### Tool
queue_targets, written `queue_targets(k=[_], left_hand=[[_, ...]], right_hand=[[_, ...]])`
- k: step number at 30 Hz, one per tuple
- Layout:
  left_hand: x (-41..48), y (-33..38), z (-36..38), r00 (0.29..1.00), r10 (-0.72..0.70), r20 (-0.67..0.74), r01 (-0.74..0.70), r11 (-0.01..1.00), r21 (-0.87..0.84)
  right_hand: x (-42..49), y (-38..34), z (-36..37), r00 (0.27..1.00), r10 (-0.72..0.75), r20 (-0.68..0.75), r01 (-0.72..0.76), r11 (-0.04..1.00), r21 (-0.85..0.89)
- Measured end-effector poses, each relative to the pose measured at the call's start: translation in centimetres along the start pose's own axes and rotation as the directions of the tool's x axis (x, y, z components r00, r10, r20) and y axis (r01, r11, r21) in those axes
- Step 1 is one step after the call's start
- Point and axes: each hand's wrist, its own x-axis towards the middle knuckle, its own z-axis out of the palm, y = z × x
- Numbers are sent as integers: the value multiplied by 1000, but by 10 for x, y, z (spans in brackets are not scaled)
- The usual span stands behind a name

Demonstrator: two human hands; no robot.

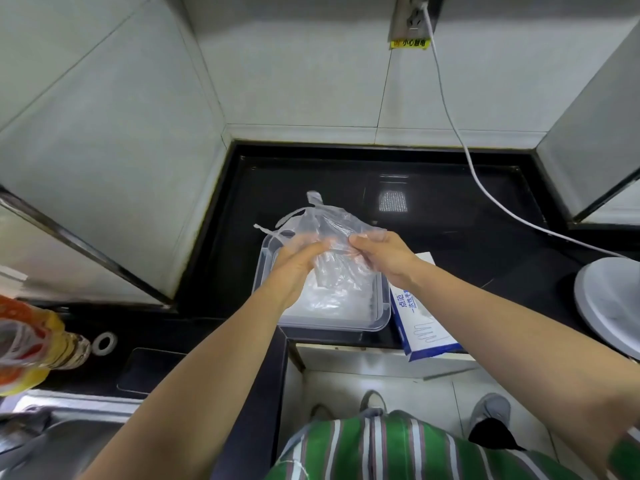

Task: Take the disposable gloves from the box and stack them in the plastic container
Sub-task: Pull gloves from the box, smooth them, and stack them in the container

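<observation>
One glove (334, 221) between both hands (298, 263) (384, 254)

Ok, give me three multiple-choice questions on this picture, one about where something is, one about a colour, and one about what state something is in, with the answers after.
1. The glove box lies on which side of the plastic container?
A. Its left
B. Its right
C. Behind it, at the wall

2. What colour is the countertop?
A. Black
B. White
C. Wood brown

3. The clear glove is:
A. Lying flat on the countertop
B. Half out of the box
C. Held above the container by the left hand and right hand

Answers:
1 B, the blue and white box sits just beside the container's right wall, under the right forearm.
2 A, the surface round the container is glossy black.
3 C, both hands hold it in the air over the container.
</observation>
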Motion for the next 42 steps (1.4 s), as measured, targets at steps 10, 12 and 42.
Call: queue_targets(k=[10, 12, 42], left_hand=[[-9, 4, -22, 951, -58, -304, 132, 964, 231], [-10, 6, -29, 929, -135, -345, 198, 968, 156], [-15, -8, 9, 764, 645, 5, -186, 214, 959]], right_hand=[[0, 3, 8, 988, -106, -110, 68, 951, -303], [0, 4, 9, 992, -96, -83, 58, 926, -374], [16, 49, 45, 924, 265, 275, 139, 438, -888]])
